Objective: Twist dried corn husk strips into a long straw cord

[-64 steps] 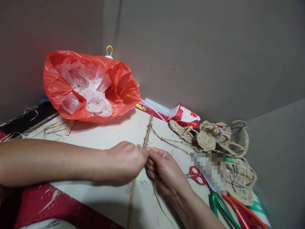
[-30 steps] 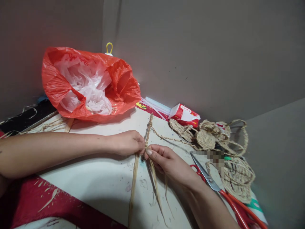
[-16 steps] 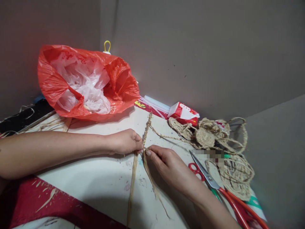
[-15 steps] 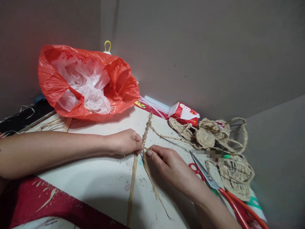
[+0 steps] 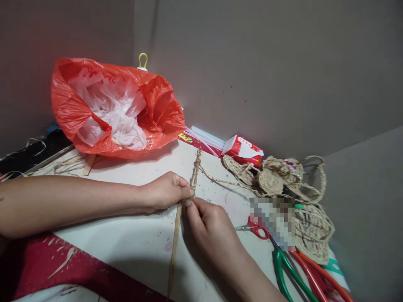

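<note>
Bag [image 5: 119, 115], red plastic, sits at 10 o'clock from the hands. Left hand [image 5: 166, 192] has its fingers pinched tight on the braid [image 5: 195, 170], which points to 12 on the counter [image 5: 145, 239]. Right hand's [image 5: 212, 222] fingers pinch its near end too. Scissors [image 5: 254, 226] at 4, woven pieces [image 5: 271, 183] at 3.

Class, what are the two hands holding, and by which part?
A braided cord, pinched at its near end by the left hand and the right hand; the exact grip is partly hidden.
</note>
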Tool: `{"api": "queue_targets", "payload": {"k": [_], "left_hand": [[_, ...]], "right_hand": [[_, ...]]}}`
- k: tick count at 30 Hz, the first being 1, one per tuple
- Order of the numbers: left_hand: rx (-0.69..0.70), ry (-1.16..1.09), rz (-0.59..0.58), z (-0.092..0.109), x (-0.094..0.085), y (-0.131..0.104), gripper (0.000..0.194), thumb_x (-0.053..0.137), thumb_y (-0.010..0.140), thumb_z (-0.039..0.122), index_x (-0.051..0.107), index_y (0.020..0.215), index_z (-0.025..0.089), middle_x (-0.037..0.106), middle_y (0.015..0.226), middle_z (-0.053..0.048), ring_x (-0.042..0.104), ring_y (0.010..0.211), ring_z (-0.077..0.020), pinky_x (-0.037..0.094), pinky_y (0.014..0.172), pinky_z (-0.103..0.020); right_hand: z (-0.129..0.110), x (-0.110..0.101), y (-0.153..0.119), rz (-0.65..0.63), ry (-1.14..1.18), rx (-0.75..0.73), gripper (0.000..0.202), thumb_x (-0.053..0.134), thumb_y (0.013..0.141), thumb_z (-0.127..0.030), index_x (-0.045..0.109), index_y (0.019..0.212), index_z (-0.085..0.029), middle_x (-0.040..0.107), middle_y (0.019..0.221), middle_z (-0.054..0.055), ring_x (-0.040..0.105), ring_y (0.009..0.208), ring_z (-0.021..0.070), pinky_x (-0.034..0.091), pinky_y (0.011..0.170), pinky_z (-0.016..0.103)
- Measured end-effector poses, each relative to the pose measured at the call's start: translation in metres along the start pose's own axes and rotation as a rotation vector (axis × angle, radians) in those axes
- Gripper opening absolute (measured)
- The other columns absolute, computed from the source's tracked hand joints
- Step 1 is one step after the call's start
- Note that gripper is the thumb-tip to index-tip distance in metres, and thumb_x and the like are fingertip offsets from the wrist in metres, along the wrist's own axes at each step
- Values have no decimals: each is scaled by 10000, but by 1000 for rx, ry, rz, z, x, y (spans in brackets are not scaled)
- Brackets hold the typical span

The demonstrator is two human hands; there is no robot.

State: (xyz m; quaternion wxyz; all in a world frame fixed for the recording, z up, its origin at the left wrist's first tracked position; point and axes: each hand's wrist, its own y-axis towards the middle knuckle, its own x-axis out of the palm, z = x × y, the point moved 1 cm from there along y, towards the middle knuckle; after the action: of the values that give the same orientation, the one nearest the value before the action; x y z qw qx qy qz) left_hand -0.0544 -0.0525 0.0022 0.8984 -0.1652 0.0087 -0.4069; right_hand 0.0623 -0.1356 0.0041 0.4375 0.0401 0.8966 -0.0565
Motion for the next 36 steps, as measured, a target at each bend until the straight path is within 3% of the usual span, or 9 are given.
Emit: {"api": "queue_targets", "payload": {"k": [6, 12, 17, 19, 22, 23, 26, 29, 36], "left_hand": [[-78, 38, 45, -2, 5, -2, 238, 549, 759, 266, 468, 555, 171, 307, 368, 88, 223, 348, -53, 121, 366, -229], [-145, 47, 26, -1, 6, -4, 228, 522, 777, 297, 504, 585, 176, 312, 351, 83, 226, 325, -63, 134, 342, -224], [-126, 2, 15, 5, 5, -4, 222, 541, 763, 298, 499, 583, 174, 313, 376, 87, 224, 326, -56, 150, 334, -209], [-112, -11, 12, 7, 4, -4, 220, 544, 760, 289, 501, 580, 171, 314, 379, 88, 219, 325, -53, 146, 333, -206], [-90, -30, 1, 7, 4, -4, 209, 564, 750, 297, 516, 595, 166, 323, 374, 90, 215, 325, -52, 135, 337, -206], [-70, -40, -1, 7, 4, -4, 207, 581, 740, 306, 525, 603, 160, 346, 382, 87, 226, 329, -49, 139, 343, -203], [36, -94, -88, 4, 4, -2, 268, 607, 733, 354, 545, 594, 133, 457, 445, 45, 342, 386, -52, 231, 395, -189], [97, -108, -129, 2, 5, -1, 322, 607, 742, 372, 513, 547, 134, 476, 461, 33, 371, 420, -55, 281, 438, -189], [71, -85, -154, 5, 5, 1, 221, 600, 728, 277, 563, 572, 124, 545, 511, 23, 420, 455, -61, 341, 495, -184]], "right_hand": [[-4, 6, -6, 74, -397, -149, 177, 489, 844, -207, 572, 689, -185, 569, 476, 58, 419, 363, 144, 141, 481, 313], [-22, 14, -24, -161, -581, -284, 137, 515, 764, -66, 621, 771, -153, 680, 600, 53, 552, 439, 156, 168, 440, 294], [-44, -18, -45, -533, -149, -339, 255, 684, 713, -268, 526, 529, -188, 548, 460, -53, 449, 409, 87, 216, 357, 207], [-39, -38, -40, -419, -87, -293, 310, 519, 867, -375, 544, 617, -195, 559, 528, -39, 470, 462, 90, 302, 400, 181], [-14, -54, -14, 203, 239, -58, 384, 482, 894, -434, 505, 600, -187, 518, 540, -18, 481, 523, 107, 385, 500, 198], [-5, -51, -4, 241, 373, 13, 350, 503, 877, -467, 545, 671, -188, 542, 572, -12, 506, 541, 115, 407, 518, 206], [9, -28, 15, -49, 786, 200, 353, 552, 825, -528, 569, 790, -176, 536, 564, -11, 532, 526, 134, 433, 506, 231], [6, -10, 15, -329, 963, 323, 396, 574, 792, -549, 483, 666, -185, 399, 450, -69, 306, 362, 66, 262, 358, 186], [13, -15, 20, -366, 851, 299, 460, 590, 763, -587, 465, 609, -172, 274, 466, -93, 140, 412, 47, 86, 368, 198]]}}
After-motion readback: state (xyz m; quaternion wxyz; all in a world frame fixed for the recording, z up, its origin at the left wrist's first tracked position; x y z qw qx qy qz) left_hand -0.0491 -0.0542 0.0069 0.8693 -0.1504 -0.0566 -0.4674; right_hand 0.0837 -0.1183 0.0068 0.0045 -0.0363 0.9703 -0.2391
